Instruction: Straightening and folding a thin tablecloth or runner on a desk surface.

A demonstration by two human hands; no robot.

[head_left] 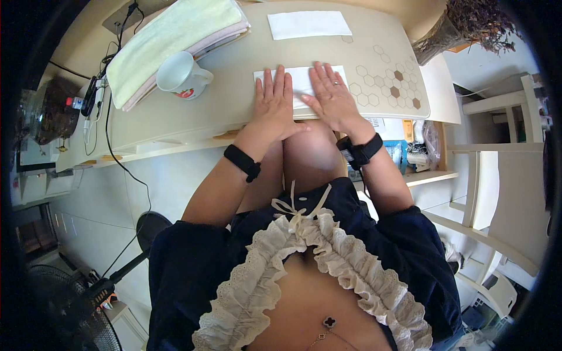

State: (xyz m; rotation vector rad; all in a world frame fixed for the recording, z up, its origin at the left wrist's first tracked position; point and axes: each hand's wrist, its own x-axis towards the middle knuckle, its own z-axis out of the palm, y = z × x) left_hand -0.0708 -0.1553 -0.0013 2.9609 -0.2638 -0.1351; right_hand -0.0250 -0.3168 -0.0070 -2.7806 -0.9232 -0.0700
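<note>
Both palms face down on a white folded paper or cloth sheet (pixel 300 79) at the desk's near edge. My left hand (pixel 274 103) covers the sheet's left part, fingers pointing away from me and its thumb stretched to the right over the edge. My right hand (pixel 331 98) presses on the right part, its fingers slightly spread and a ring on one of them. Between the hands a strip of the white sheet shows. A second white folded sheet (pixel 309 25) lies flat farther back on the desk mat (pixel 237 83).
Left on the desk stand a white mug (pixel 180 77) and a stack of folded towels (pixel 175 44). Black cables (pixel 106 83) run down past the left side. An open drawer (pixel 428 176) juts out at right. A dried plant in a vase (pixel 434 41) stands back right; a fan (pixel 74 307) is lower left.
</note>
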